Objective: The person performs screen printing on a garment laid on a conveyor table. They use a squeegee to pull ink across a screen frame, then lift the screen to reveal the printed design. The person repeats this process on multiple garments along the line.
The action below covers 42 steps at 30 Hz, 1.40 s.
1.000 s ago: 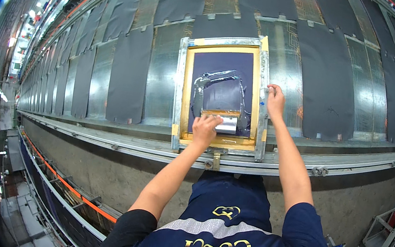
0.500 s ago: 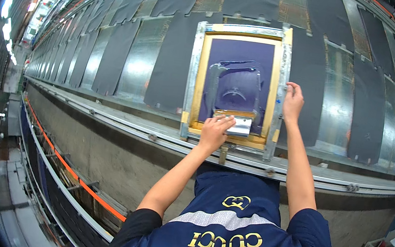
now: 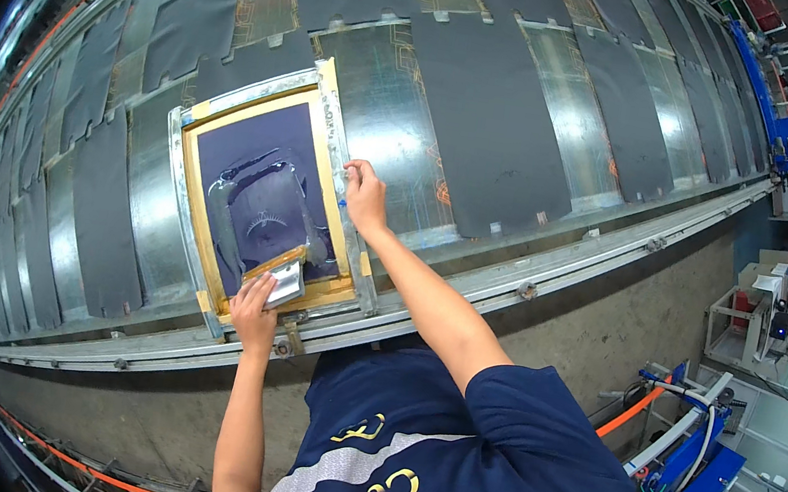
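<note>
A screen printing frame (image 3: 337, 163) with metal rails and yellow tape along its inner border lies tilted across the long table. Glossy, clear paste (image 3: 223, 205) forms a ring on its dark purple mesh (image 3: 246, 138). My left hand (image 3: 254, 307) is closed around a squeegee (image 3: 286, 283) with a silver handle and a yellowish-brown edge, at the near end of the mesh. With fingers curled, my right hand (image 3: 364, 192) grips the frame's right rail partway up. The undersides of both hands are hidden.
Dark grey fabric panels (image 3: 483, 118) and shiny table strips (image 3: 578, 121) alternate along the table. A metal rail (image 3: 529, 290) runs along its near edge. Blue machinery (image 3: 698, 480) stands at the lower right, with a cart (image 3: 741, 320) above it.
The view has swung right, putting the frame farther left and tilted. Different panels now border the frame, so it has shifted along the table. Both hands keep their holds.
</note>
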### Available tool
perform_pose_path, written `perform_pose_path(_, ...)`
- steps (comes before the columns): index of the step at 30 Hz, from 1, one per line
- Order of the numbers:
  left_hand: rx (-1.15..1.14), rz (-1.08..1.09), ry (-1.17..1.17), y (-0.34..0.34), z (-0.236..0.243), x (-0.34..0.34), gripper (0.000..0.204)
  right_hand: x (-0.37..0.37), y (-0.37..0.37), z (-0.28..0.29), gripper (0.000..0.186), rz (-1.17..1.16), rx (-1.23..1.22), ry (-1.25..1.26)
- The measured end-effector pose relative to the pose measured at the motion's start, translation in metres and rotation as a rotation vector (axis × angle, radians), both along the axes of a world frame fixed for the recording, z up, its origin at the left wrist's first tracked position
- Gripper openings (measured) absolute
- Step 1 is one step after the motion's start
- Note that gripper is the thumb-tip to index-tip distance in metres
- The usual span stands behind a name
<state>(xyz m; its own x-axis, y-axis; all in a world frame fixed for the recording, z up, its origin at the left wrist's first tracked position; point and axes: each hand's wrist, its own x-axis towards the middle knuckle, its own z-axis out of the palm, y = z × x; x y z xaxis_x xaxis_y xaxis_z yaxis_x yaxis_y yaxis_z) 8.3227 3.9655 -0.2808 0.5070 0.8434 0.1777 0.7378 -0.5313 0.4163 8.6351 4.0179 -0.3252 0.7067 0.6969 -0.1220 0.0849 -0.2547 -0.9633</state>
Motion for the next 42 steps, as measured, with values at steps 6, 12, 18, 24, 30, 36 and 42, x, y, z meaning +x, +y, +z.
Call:
perform_pose_path(6, 0.037, -0.17, 0.066, -0.017, -0.008, -0.031, 0.053, -0.001, 0.01, -0.02, 0.022, -0.03, -0.094, -0.142)
perform_pose_path(12, 0.04, -0.073, 0.099, 0.099, -0.012, 0.014, 0.042, -0.006, 0.009, -0.012, 0.021, -0.013, -0.082, -0.214)
perform_pose_path(18, 0.109, -0.056, -0.008, 0.176, -0.012, 0.047, 0.037, -0.013, 0.003, -0.005, 0.02, -0.002, -0.16, -0.14)
perform_pose_path(24, 0.19, -0.053, 0.096, 0.07, -0.02, 0.007, 0.032, -0.012, 0.004, -0.009, 0.02, 0.008, -0.2, -0.169)
perform_pose_path(30, 0.075, -0.001, -0.06, 0.106, -0.01, 0.017, 0.039, -0.014, 0.003, 0.003, 0.019, 0.02, -0.166, -0.151)
perform_pose_path(36, 0.061, 0.011, 0.163, 0.181, -0.015, 0.05, 0.036, -0.011, 0.0, -0.007, 0.019, 0.025, -0.142, -0.16)
perform_pose_path(42, 0.104, -0.079, 0.108, 0.081, -0.018, 0.011, 0.035, -0.009, 0.001, -0.032, 0.019, 0.042, -0.043, -0.165)
